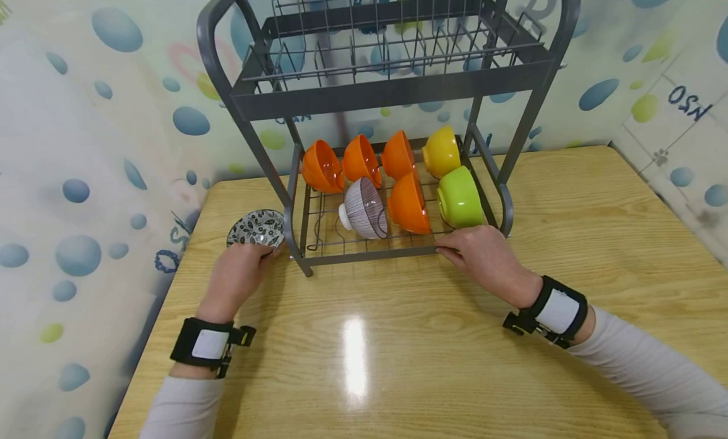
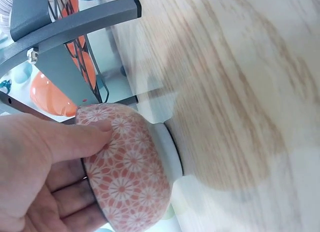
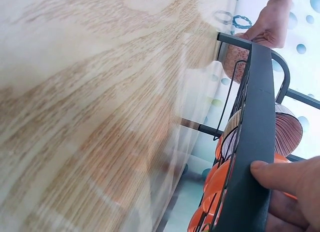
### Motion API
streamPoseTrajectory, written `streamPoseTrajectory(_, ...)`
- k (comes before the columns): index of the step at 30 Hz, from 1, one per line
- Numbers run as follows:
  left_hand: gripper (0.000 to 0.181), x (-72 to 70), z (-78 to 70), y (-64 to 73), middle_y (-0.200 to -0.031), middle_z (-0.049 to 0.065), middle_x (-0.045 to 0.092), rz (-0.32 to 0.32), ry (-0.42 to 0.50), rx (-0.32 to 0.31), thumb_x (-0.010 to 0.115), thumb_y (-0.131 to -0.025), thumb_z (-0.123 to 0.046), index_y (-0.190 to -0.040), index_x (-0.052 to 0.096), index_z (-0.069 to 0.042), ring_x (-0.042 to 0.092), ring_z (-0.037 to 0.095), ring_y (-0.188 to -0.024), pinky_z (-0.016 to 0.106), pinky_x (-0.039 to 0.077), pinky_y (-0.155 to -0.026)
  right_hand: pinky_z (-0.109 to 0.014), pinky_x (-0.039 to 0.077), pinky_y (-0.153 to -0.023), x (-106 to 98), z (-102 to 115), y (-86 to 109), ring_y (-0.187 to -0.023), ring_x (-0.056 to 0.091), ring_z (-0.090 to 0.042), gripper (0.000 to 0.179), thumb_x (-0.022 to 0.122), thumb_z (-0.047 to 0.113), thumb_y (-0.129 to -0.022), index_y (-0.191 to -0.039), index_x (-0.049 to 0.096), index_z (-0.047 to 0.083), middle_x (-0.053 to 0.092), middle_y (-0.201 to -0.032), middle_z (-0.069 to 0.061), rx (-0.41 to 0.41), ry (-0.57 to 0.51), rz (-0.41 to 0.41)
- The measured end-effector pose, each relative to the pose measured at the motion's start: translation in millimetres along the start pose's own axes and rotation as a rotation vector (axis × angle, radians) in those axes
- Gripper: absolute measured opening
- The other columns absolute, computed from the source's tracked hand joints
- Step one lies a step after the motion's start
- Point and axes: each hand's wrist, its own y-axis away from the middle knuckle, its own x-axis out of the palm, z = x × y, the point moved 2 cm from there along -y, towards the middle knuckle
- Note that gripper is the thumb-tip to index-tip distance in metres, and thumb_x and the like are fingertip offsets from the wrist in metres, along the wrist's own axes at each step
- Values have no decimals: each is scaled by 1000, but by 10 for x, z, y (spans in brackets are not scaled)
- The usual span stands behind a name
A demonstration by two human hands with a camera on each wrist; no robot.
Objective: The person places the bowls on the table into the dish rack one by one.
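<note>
My left hand (image 1: pixel 236 275) pinches the rim of a patterned bowl (image 2: pixel 127 167), thumb on its outside and fingers inside. This bowl is reddish with white flowers outside, and its black-and-white leafy inside shows in the head view. It is upright, its foot at the tabletop, left of the dark grey dish rack (image 1: pixel 392 88). With thumb and fingers, my right hand (image 1: pixel 483 259) holds the front rail (image 3: pixel 252 137) of the lower tier, below the green bowl (image 1: pixel 462 199). A striped bowl (image 1: pixel 366 210) and several orange bowls (image 1: pixel 321 167) lean tilted on that tier, with a yellow bowl (image 1: pixel 442 152) behind.
The rack's upper wire tier (image 1: pixel 387 54) holds no dishes. Behind stands a wall (image 1: pixel 102 174) with coloured dots, close to the left edge of the wooden table (image 1: pixel 364 338). Bare tabletop extends in front and to the right.
</note>
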Motion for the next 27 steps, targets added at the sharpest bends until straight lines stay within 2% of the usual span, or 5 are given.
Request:
streamPoseTrajectory(5, 13, -3, 3, 21, -70, 14, 69, -54, 4, -24, 67, -88, -16, -82, 72, -6, 64, 29, -62, 45, 49, -52, -36, 57, -64, 8, -2, 2, -69, 67, -12, 10, 73, 18, -82, -88, 77, 11, 73, -78, 2, -7, 2, 1)
streamPoseTrajectory(14, 9, -31, 7, 82, -74, 16, 68, -139, 36, -50, 61, -87, 0, -82, 69, 0, 64, 28, -66, 43, 50, -56, -36, 57, -65, 13, 1, 11, -71, 67, -13, 10, 74, 16, -81, -89, 77, 10, 74, -79, 1, -2, 5, -3)
streamPoseTrajectory(17, 10, -66, -13, 136, -82, 18, 70, -171, 42, -54, 59, -88, 2, -88, 69, 2, 66, 33, -75, 46, 52, -64, -36, 57, -66, 18, 0, 10, -71, 67, -13, 10, 74, 16, -82, -90, 77, 10, 74, -79, 1, 3, 7, 3)
streamPoseTrajectory(21, 13, -186, -56, 228, -90, 22, 69, -235, 39, -51, 59, -88, 3, -97, 69, 5, 64, 37, -84, 50, 53, -73, -36, 57, -66, 25, -4, 8, -71, 67, -13, 10, 74, 17, -82, -90, 77, 11, 74, -79, 1, 6, 10, 7)
streamPoseTrajectory(27, 15, -476, -139, 360, -91, 22, 68, -372, 28, 2, 61, -88, 1, -101, 68, 5, 63, 38, -85, 50, 51, -75, -36, 57, -65, 18, -4, 8, -70, 67, -13, 11, 74, 17, -82, -90, 77, 11, 74, -79, 2, 15, 7, 4)
